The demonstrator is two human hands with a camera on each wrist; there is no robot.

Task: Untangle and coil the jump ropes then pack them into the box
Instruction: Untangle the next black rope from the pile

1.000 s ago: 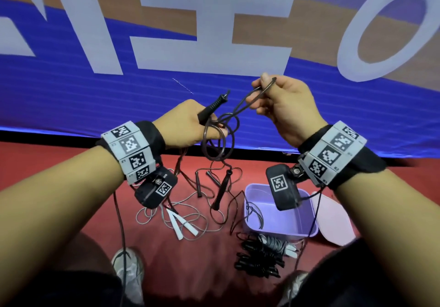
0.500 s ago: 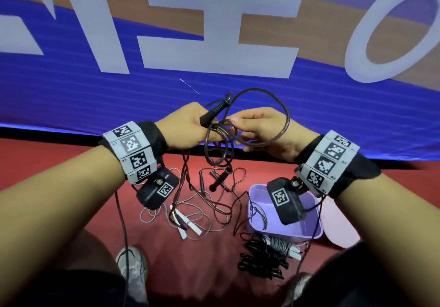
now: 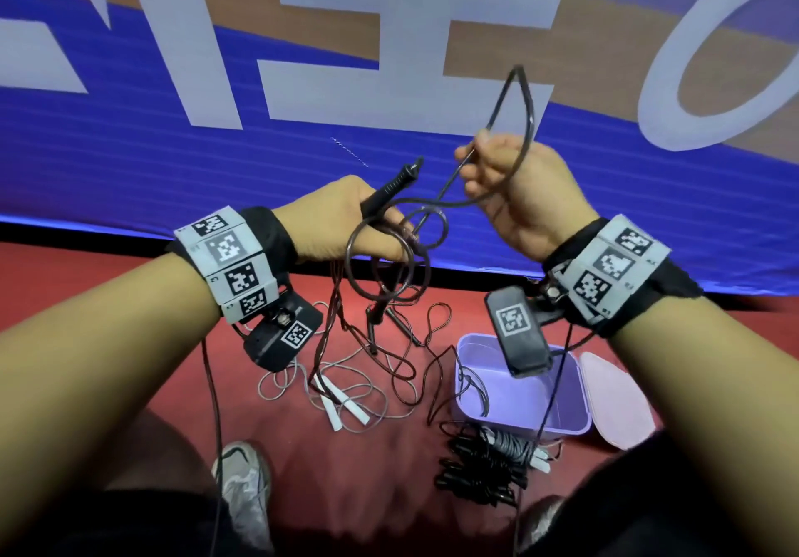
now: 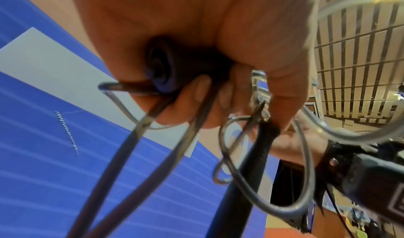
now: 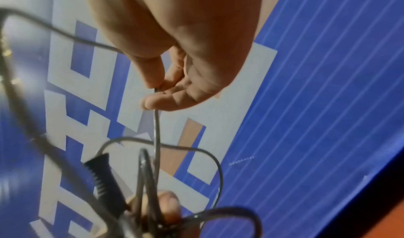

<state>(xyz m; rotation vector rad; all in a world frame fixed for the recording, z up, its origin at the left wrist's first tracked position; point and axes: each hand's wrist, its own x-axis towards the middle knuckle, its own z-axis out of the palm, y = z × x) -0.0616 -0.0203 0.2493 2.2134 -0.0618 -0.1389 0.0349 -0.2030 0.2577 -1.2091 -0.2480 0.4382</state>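
My left hand point(image 3: 346, 219) grips a black jump-rope handle point(image 3: 389, 189) together with a few coils of its dark cord point(image 3: 389, 262); the handle's butt point(image 4: 161, 69) shows in the left wrist view. My right hand point(image 3: 514, 184) is raised higher and pinches the same cord point(image 5: 156, 121) between thumb and forefinger, a loop point(image 3: 519, 107) arching above it. The rope's other black handle point(image 3: 374, 312) dangles below the coils. A lilac box point(image 3: 519, 392) stands open on the red floor.
A tangle of thin ropes with white handles point(image 3: 341, 401) lies on the floor left of the box. A coiled black rope bundle point(image 3: 480, 465) sits in front of the box, its pink lid point(image 3: 614, 401) to the right. A shoe point(image 3: 242, 487) is below. A blue banner wall rises behind.
My right hand has lifted up and to the right from beside the left hand, drawing out a new length of cord into a tall loop. The left hand stays put with the handle.
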